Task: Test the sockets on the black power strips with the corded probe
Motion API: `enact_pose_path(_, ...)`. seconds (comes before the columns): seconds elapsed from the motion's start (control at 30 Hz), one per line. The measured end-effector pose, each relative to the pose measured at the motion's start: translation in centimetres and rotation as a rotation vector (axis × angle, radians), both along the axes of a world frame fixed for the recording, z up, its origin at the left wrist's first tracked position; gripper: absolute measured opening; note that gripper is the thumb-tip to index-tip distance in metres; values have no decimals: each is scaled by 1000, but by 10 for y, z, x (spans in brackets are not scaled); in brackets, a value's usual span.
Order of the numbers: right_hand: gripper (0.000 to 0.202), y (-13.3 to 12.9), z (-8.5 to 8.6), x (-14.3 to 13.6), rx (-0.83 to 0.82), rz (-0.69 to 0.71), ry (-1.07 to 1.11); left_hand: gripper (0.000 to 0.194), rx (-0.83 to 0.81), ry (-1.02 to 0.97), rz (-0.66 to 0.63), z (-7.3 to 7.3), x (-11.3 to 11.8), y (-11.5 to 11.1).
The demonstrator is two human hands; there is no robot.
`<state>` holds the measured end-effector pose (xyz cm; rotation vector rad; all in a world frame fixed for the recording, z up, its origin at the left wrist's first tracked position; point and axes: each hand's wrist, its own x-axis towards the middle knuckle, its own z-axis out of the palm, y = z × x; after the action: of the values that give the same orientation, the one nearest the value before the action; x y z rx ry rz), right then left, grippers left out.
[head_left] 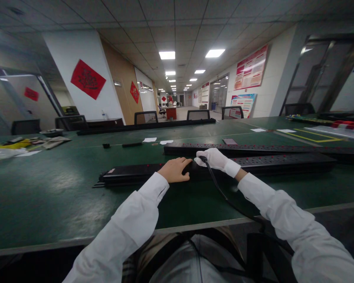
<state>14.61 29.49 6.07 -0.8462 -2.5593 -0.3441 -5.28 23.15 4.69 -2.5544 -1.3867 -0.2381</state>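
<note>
A long black power strip (271, 162) with red-marked sockets lies across the green table in front of me. My left hand (174, 170), bare, rests on its top with the fingers stretched to the right and the thumb apart. Just beside it, my right hand (214, 159) wears a white glove and is closed around the plug end (203, 158) of a black power cable. The plug's tip is hidden by the glove, so I cannot tell if it sits in a socket. From there the cable (221, 192) hangs over the table's near edge.
Behind lies another long black strip (295, 149), and a further one (153, 125) at the far edge. Small black pieces (132, 144), white paper (150, 139) and a phone-like slab (229, 141) lie between. Cloth and bags (23, 145) are at left; chairs (146, 117) stand beyond.
</note>
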Motion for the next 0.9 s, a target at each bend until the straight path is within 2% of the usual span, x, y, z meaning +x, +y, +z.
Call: enact_pose_path(0.9, 35, 0, 1, 0, -37, 17, 15, 65, -10, 0, -32, -1, -2, 0)
